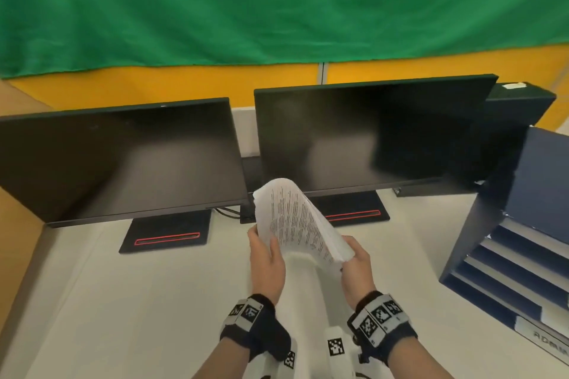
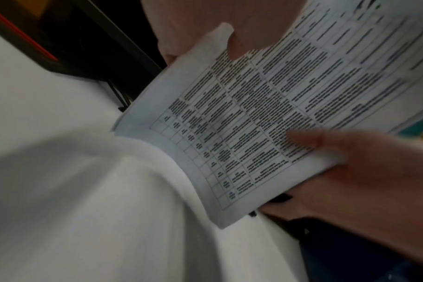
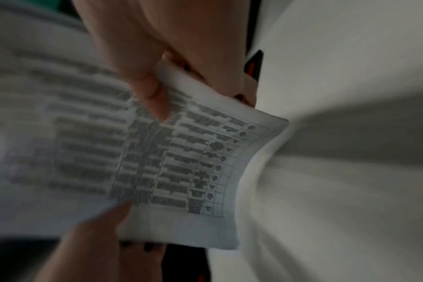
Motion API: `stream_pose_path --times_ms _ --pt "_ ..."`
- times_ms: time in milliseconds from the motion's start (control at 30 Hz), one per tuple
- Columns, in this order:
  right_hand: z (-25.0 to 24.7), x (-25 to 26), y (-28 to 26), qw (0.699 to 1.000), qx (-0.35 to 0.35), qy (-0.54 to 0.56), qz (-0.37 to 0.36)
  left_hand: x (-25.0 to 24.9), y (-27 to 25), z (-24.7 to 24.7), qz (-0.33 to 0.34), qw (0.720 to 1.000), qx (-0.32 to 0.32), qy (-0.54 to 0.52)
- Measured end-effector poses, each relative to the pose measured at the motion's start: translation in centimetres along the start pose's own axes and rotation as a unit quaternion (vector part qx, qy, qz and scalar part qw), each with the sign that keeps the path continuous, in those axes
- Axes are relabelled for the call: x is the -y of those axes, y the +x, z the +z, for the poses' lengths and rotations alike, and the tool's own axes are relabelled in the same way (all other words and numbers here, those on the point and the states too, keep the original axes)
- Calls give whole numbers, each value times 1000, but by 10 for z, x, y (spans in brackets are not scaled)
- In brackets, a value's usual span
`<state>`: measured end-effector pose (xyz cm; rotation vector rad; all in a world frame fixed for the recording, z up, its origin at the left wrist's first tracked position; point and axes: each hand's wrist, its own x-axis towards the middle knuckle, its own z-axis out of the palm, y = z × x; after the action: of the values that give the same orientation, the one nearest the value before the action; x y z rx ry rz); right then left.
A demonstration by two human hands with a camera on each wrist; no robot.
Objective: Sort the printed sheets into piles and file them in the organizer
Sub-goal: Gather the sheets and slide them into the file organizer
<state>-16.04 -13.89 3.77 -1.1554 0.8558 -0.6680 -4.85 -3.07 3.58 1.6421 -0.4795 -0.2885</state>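
A thick stack of printed sheets (image 1: 297,218) stands bent above the white desk (image 1: 123,301), its top curling toward the monitors. My left hand (image 1: 266,258) grips its left edge, thumb on the printed face. My right hand (image 1: 357,268) grips the lower right corner. In the left wrist view the top sheet (image 2: 266,114) shows a printed table, with the left thumb (image 2: 239,43) on it and the right hand (image 2: 362,171) around the corner. The right wrist view is blurred: the sheets (image 3: 181,162) sit between the right thumb (image 3: 155,95) and the left hand (image 3: 97,248). The dark blue tiered organizer (image 1: 508,255) stands at the right.
Two dark monitors (image 1: 123,157) (image 1: 369,132) on black stands line the back of the desk. A white label (image 1: 548,338) sits on the organizer's lowest tier. An orange partition and green cloth rise behind. Bare desk surface lies left of my hands.
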Motion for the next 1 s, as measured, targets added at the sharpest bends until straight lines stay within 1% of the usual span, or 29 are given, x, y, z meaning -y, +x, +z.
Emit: stream_pose_path --times_ms 67,133,233,333,400,467,500,600,667,767,833,900,933,1000 --pt "0 3 -3 1000 -9 0 -17 4 -3 4 8 1000 -4 -3" --pt "-2 5 -2 999 -35 16 -14 9 -1 5 3 1000 -9 -8" --pt "-3 13 1 998 -51 42 -2 17 5 6 -22 1000 -3 -5" --pt "-5 16 4 999 -27 13 14 27 11 10 -52 999 10 14" --pt "-10 12 5 999 -31 -31 12 30 10 15 -57 998 18 30" --pt "-21 7 2 996 -67 -59 -8 26 6 23 -34 998 32 50" --pt "-29 5 -1 993 -100 -65 -19 21 2 28 -20 997 47 60" --pt "-68 2 -14 969 -237 -59 -43 5 -16 53 15 987 128 97" --pt "-104 -9 -26 947 -315 -61 -21 0 -31 76 20 968 208 137" --pt "-162 -38 -48 912 -393 -103 55 2 -59 114 5 931 318 179" --pt "-199 -51 -64 887 -428 -131 117 3 -78 140 -25 900 387 201" --pt "-235 -57 -78 863 -455 -143 166 2 -95 164 -69 867 445 212" --pt "-252 -58 -83 857 -462 -142 179 0 -103 173 -92 853 469 209" --pt "-281 -53 -89 854 -466 -132 193 3 -116 188 -130 825 514 196"
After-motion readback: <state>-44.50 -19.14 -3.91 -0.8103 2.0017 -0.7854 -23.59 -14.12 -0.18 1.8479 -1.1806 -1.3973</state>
